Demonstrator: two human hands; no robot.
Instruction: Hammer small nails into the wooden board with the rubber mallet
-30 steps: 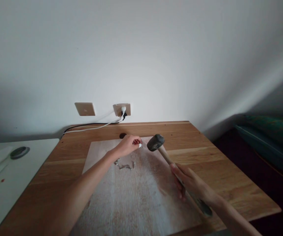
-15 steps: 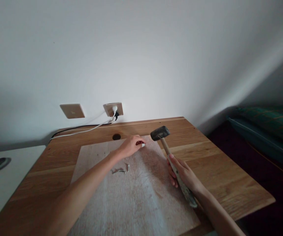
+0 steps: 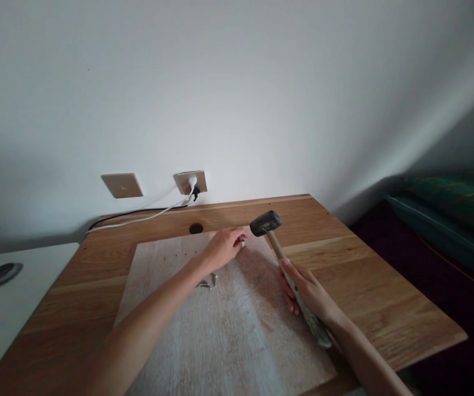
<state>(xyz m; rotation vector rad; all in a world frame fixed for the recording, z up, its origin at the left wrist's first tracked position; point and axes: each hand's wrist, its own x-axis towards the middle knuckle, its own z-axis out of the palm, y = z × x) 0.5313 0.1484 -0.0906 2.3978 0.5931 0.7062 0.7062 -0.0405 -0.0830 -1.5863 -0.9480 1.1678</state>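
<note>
My right hand (image 3: 303, 289) is wrapped round the wooden handle of a hammer (image 3: 276, 242). Its black, blunt head is raised above the far right corner of a pale, worn wooden board (image 3: 187, 335). Close to that head, over the same corner, my left hand (image 3: 225, 246) has its fingers pinched together. A small whitish bit shows at its fingertips, too small to name. Several silvery nails or screws (image 3: 209, 283) lie on the board beside my left forearm, which partly covers them. A row of small dark dots runs along the board's far side.
The board lies on a wooden table (image 3: 385, 308) against a white wall. A round cable hole (image 3: 196, 228) sits near its back edge. Plugs and cords hang from a wall socket (image 3: 185, 181). To the left stands a white surface (image 3: 26, 302); to the right, a bed (image 3: 451, 236).
My left hand has shifted slightly right, its fingers curling further over the board's corner. The hammer head has moved a little left, nearer to it. The camera view has shifted slightly.
</note>
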